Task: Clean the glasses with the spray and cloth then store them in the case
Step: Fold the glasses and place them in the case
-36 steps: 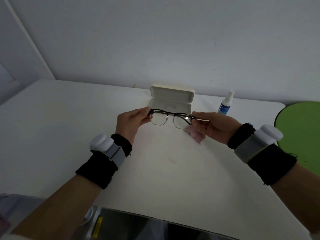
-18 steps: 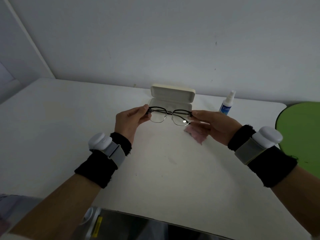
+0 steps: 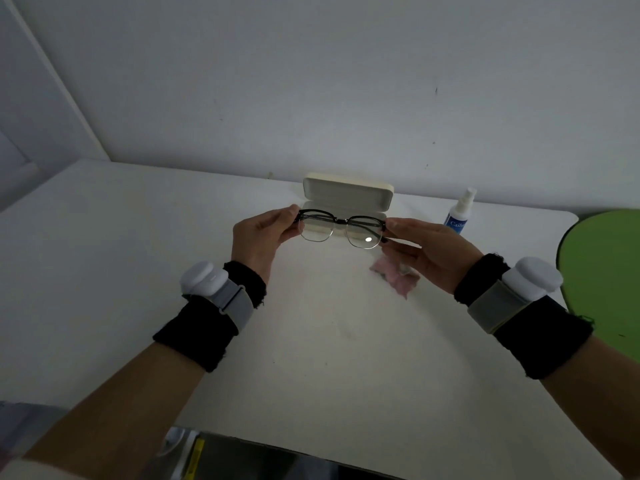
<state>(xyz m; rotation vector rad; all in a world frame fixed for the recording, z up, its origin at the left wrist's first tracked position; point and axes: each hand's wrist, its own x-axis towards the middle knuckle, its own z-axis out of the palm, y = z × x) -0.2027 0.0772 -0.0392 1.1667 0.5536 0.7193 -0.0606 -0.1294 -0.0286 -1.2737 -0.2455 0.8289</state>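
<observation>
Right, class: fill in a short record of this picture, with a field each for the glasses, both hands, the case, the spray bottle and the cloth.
glasses: held in the air in front of the case
left hand: pinches the frame's left end
right hand: pinches the frame's right end
case: open, lid up, on the table
spray bottle: upright, right of the case
cloth: pink, on the table by the right hand

Left grip (image 3: 259, 237) and right grip (image 3: 433, 252) both pinching, raised level.
</observation>
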